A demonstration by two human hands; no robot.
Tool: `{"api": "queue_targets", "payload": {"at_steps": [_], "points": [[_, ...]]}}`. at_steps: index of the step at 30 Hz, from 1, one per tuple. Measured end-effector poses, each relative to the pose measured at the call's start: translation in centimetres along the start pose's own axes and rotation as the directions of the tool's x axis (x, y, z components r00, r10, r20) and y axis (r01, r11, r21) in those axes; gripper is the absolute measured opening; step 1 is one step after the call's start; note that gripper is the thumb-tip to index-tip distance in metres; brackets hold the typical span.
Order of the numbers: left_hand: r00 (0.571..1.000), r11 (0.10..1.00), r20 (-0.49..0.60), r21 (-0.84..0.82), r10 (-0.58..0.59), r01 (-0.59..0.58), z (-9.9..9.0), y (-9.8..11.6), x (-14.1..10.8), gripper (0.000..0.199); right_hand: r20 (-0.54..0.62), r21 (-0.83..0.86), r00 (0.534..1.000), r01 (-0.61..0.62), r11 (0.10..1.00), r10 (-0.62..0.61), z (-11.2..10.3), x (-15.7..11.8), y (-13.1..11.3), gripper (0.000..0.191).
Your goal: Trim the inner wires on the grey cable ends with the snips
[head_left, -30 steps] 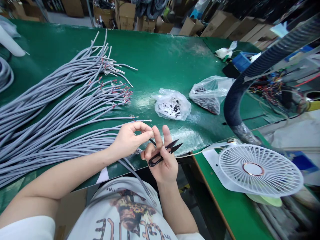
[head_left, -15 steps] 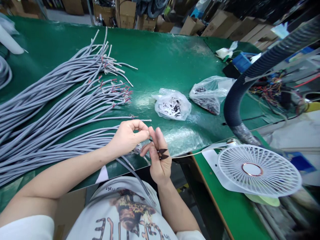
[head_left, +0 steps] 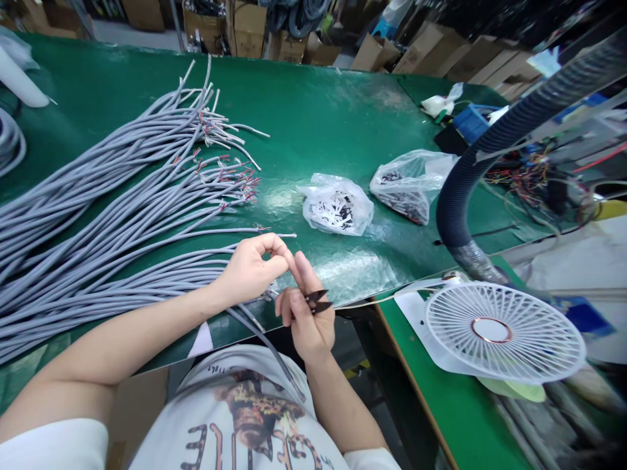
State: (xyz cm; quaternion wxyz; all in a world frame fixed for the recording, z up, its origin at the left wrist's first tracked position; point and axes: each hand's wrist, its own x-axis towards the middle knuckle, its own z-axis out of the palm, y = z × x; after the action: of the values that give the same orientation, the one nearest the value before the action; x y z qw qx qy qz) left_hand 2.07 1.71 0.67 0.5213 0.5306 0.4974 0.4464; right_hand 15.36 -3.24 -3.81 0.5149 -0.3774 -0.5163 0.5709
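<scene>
My left hand (head_left: pixel 252 266) is closed in a pinch in front of my body; what its fingertips hold is too small to make out. My right hand (head_left: pixel 312 329) is curled round a pair of dark thread snips (head_left: pixel 319 302), whose two pointed blades stick out apart beside the thumb. Its raised index finger meets the left fingertips. Just beyond and left of my hands lie bundles of grey cables (head_left: pixel 161 183), several with stripped ends showing red and white wires. One grey cable (head_left: pixel 274 356) hangs over the table's front edge against my shirt.
On the green table (head_left: pixel 304 117) sit a clear bag of white and black bits (head_left: pixel 337 207) and another bag of dark pieces (head_left: pixel 404 192). To the right are a black ribbed hose (head_left: pixel 458 209) and a white fan (head_left: pixel 504 333). Cardboard boxes (head_left: pixel 372 51) line the back.
The snips have turned slightly in my right hand, and its fingers have curled in more. My left hand stays nearly in place, still pinching.
</scene>
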Motion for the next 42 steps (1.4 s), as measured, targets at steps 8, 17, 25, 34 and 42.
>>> {"api": "queue_targets", "payload": {"at_steps": [8,17,25,34,42], "points": [[0.999,0.995,0.029,-0.100,0.025,-0.022,-0.1,0.4,0.0,0.008,0.054,0.288,0.992,-0.123,0.950,0.113,-0.5,1.1,-1.7,0.046],[0.999,0.990,0.028,-0.133,-0.034,0.037,-0.2,0.1,0.2,0.010,0.058,0.302,0.987,-0.158,0.940,0.148,-0.1,1.2,-1.8,0.043],[0.995,0.983,-0.079,-0.165,0.065,-0.077,-3.3,1.5,1.1,0.023,-0.034,-0.362,0.999,-0.014,0.932,0.002,-6.6,5.2,-0.3,0.039],[0.997,0.772,0.061,0.630,0.053,-0.080,-8.6,-1.3,0.4,0.022,0.152,-0.987,0.982,0.157,0.031,-0.115,-10.7,8.2,2.0,0.033],[0.977,0.271,0.201,0.938,0.077,-0.214,-8.3,-3.6,1.6,0.029,0.388,-0.921,0.909,0.388,0.030,0.152,-6.5,7.1,1.1,0.021]]}}
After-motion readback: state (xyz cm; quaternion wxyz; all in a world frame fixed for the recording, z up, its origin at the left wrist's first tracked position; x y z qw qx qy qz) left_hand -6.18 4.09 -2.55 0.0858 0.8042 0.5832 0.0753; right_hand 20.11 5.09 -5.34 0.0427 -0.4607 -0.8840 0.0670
